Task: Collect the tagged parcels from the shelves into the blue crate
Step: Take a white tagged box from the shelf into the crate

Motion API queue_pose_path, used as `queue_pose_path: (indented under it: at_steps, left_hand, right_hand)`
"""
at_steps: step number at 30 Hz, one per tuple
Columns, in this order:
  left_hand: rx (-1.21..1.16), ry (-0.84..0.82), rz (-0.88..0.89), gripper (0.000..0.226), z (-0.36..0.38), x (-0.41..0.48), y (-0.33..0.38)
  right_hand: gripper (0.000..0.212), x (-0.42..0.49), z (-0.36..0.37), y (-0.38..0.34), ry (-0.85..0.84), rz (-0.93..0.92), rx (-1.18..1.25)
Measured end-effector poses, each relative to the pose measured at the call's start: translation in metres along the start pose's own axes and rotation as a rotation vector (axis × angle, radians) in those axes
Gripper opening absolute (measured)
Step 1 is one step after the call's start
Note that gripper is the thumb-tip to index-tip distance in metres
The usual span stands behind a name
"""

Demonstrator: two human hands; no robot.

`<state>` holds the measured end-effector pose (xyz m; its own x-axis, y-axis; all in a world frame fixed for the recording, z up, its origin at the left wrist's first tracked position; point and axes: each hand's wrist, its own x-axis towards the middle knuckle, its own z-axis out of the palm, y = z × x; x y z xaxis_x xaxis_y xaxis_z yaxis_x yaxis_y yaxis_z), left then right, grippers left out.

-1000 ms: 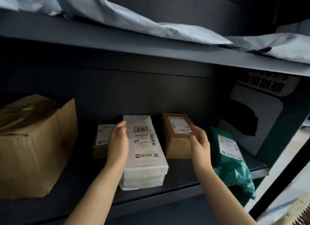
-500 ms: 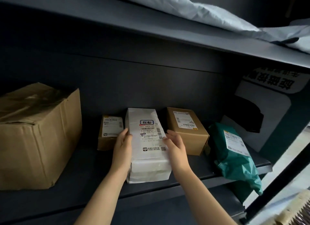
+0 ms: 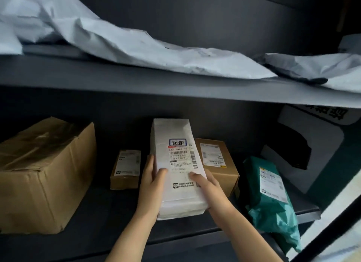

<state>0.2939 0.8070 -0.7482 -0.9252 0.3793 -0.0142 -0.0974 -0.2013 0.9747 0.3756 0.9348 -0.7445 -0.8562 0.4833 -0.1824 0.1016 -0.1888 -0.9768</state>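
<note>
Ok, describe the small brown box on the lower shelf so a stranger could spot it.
On the lower shelf, a big carton fills the left end. The small box lies between it and the white parcel. It is the smallest parcel there, with a white label on top.

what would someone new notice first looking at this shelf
The white parcel stands out at the middle of the lower shelf, gripped at its sides by the left hand and right hand. Next, the big cardboard box at far left and the green mailer bag at right.
</note>
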Motion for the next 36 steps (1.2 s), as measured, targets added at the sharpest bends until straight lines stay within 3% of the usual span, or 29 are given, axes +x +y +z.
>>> queue_pose_path:
  at_steps: [8,11,19,23,29,36]
  left_hand:
    - [-0.002,0.047,-0.074,0.057,-0.010,-0.037,0.081]
    - [0.005,0.074,-0.171,0.051,-0.031,-0.075,0.105]
    - [-0.043,0.252,-0.442,0.059,-0.091,-0.213,0.161]
    - [-0.026,0.354,-0.433,0.058,-0.118,-0.263,0.202]
    - [0.069,0.503,-0.345,0.058,-0.152,-0.308,0.237]
    - [-0.017,0.690,-0.283,0.055,-0.210,-0.368,0.290]
  right_hand:
    - [0.033,-0.054,0.030,-0.066,-0.010,0.059,-0.027]
    - [0.049,-0.094,0.051,-0.079,-0.012,0.142,-0.009]
    - [0.057,-0.216,0.105,-0.114,-0.200,0.262,-0.085]
    - [0.065,-0.256,0.137,-0.125,-0.323,0.289,-0.166]
    - [0.055,-0.289,0.188,-0.143,-0.440,0.280,-0.170]
    - [0.047,-0.330,0.266,-0.152,-0.636,0.273,-0.245]
